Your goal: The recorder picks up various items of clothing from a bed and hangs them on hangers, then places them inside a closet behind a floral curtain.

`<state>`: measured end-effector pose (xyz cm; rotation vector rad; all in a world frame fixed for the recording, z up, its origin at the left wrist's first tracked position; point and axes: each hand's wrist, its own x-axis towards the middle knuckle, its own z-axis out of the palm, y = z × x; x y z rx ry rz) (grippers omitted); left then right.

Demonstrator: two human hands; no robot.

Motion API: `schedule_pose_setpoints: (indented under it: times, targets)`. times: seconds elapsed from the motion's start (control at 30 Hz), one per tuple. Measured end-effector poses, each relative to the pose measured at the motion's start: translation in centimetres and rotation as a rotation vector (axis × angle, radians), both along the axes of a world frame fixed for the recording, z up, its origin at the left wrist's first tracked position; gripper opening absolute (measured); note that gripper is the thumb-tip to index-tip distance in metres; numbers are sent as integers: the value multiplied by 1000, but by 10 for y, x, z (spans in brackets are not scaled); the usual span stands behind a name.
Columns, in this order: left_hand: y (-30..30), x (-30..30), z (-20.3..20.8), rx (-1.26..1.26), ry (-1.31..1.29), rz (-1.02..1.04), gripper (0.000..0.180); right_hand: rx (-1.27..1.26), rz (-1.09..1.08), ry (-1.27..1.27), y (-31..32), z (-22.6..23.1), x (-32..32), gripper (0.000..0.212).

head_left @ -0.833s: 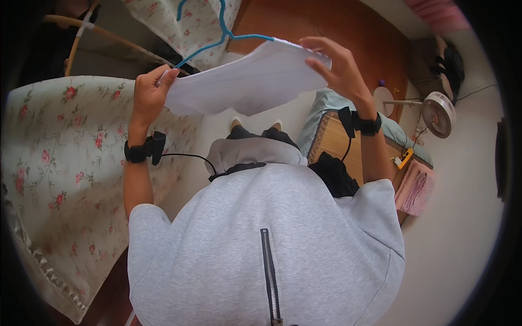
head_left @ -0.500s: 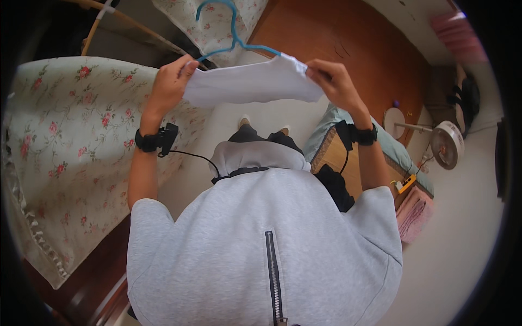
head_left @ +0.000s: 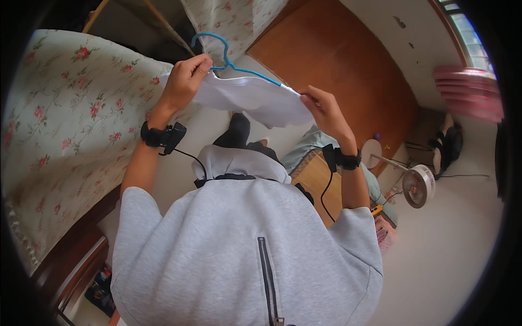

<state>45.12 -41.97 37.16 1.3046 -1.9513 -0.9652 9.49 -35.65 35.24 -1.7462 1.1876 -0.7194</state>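
Observation:
A white garment (head_left: 253,100) hangs on a blue hanger (head_left: 228,64), held up in front of me at chest height or so. Its hook points away from me and to the left. My left hand (head_left: 187,80) is closed on the garment's left upper edge, thumb on top, next to the hanger's left arm. At the right upper edge, my right hand (head_left: 327,111) pinches the cloth near the end of the hanger's other arm. The garment's kind is unclear, as only a short folded-looking stretch shows. Each wrist wears a black strapped device with a cable.
A floral cloth cover (head_left: 81,114) spreads along the left, with another floral cloth (head_left: 225,22) beyond. To the right are a bed with a woven mat (head_left: 321,179), a standing fan (head_left: 417,186) and a pink curtain (head_left: 470,92) by a window. Brown flooring (head_left: 331,60) lies ahead.
The view has turned, and the garment with its hanger has tilted down to the right. Both hands keep their hold. One of my legs has stepped forward.

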Motion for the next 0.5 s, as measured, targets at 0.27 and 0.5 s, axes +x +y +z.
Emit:
schedule_pose_setpoints:
  times: [0.27, 0.5]
  targets:
    - [-62, 20, -7, -108, 128, -23, 28, -117, -10, 86, -72, 21, 70, 9]
    - [-109, 77, -42, -170, 17, 223, 33, 116, 104, 247, -126, 29, 85, 32]
